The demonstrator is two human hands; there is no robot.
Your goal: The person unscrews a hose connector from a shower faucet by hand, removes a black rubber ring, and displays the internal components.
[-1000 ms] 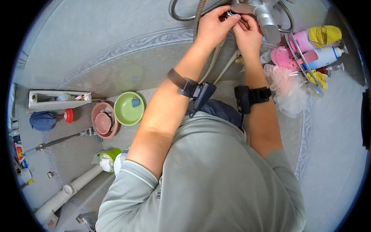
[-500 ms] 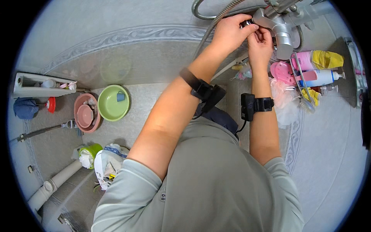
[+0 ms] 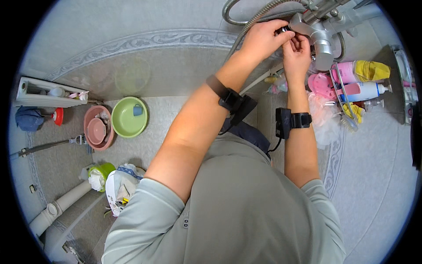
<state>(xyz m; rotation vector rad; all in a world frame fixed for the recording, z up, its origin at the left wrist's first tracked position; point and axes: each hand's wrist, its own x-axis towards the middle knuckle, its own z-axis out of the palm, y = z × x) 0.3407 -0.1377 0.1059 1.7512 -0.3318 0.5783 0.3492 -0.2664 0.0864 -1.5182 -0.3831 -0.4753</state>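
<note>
At the top, a chrome shower mixer tap (image 3: 317,36) juts from the wall, with a ribbed metal shower hose (image 3: 247,31) looping beside it. My left hand (image 3: 264,38) is closed around a small dark, shiny fitting (image 3: 282,30) on the mixer's left side, thumb and fingers wrapped over it. Just below and to the right, my right hand (image 3: 296,53) has its fingers curled up close under the mixer body, almost touching the left thumb. What the right fingers grip, if anything, is hidden. Each forearm wears a black strapped device.
A wire rack (image 3: 344,90) on the right wall carries bottles, pink items and yellow cloths; a pale mesh bath puff (image 3: 323,115) hangs below. Far left stand a green basin (image 3: 118,118), a pink basin (image 3: 99,144), a green bin (image 3: 105,169) and a white pipe (image 3: 66,207).
Both hands hold nearly the same places at the mixer. The whole view has shifted slightly.
</note>
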